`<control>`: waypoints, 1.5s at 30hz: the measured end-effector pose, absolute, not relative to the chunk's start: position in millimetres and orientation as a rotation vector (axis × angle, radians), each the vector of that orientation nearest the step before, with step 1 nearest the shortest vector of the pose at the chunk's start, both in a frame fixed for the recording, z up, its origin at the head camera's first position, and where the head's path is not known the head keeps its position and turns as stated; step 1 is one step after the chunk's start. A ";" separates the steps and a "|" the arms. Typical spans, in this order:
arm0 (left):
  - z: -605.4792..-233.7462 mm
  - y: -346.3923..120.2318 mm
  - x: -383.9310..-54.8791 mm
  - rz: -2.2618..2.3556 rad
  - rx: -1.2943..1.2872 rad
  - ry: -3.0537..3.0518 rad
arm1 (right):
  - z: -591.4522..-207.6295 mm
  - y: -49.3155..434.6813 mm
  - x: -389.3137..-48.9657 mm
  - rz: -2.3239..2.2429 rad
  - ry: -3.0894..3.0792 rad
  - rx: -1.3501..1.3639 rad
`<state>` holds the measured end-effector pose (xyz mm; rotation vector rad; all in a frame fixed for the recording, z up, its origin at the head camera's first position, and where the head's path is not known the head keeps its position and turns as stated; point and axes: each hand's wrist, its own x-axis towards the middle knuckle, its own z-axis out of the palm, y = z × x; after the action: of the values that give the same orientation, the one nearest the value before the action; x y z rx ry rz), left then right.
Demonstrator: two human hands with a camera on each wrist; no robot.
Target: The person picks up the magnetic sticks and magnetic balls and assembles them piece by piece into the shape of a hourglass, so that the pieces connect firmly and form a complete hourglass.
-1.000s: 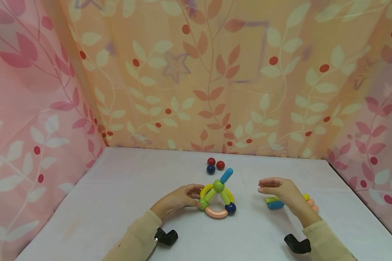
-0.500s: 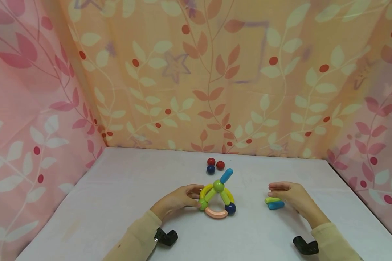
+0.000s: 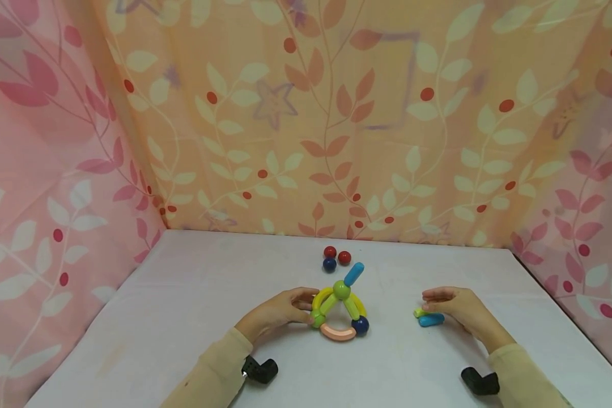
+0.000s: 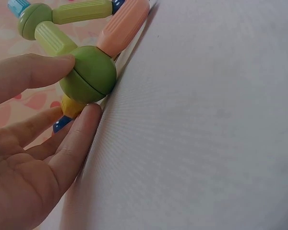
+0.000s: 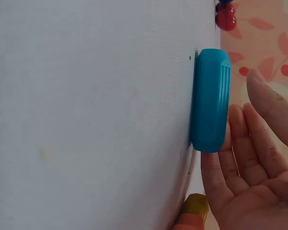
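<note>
My left hand (image 3: 285, 309) pinches a green ball (image 4: 91, 72) between thumb and fingers. The ball is the left corner of a stick-and-ball magnetic toy build, which has green sticks (image 4: 81, 12), a curved peach stick (image 3: 338, 333), yellow curved sticks behind, and a dark blue ball (image 3: 360, 326). A light blue stick (image 3: 354, 273) slants up from its top green ball (image 3: 341, 290). My right hand (image 3: 454, 306) has its thumb apart from its fingers, close over a short lime stick (image 3: 419, 313) and a loose blue stick (image 5: 211, 100). Its fingers partly cover the lime stick.
Two red balls (image 3: 344, 258) and a dark blue ball (image 3: 329, 264) lie together behind the build. Near the right palm, a yellow piece (image 5: 197, 203) and a peach piece (image 5: 189, 221) lie on the white table (image 3: 224, 255). Patterned cloth (image 3: 265, 141) encloses the back and sides.
My right hand has moved right and a little toward me, and its fingertips have come down over the lime stick. My left hand and the build have stayed put.
</note>
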<state>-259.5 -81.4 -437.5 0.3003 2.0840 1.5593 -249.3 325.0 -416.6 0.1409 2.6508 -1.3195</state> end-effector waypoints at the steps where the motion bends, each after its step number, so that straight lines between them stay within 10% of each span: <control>1: -437.5 -81.3 -259.6 1.560 0.298 2.084 | -416.7 325.0 -249.9 -1.307 2.652 0.135; 45: -429.8 -51.9 -285.4 1.367 0.278 2.340 | -401.3 300.0 -261.1 -0.917 2.766 0.038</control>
<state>-285.4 -51.9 -429.8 0.2776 2.3398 1.3672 -261.1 300.0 -401.3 0.0377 2.7657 -0.9169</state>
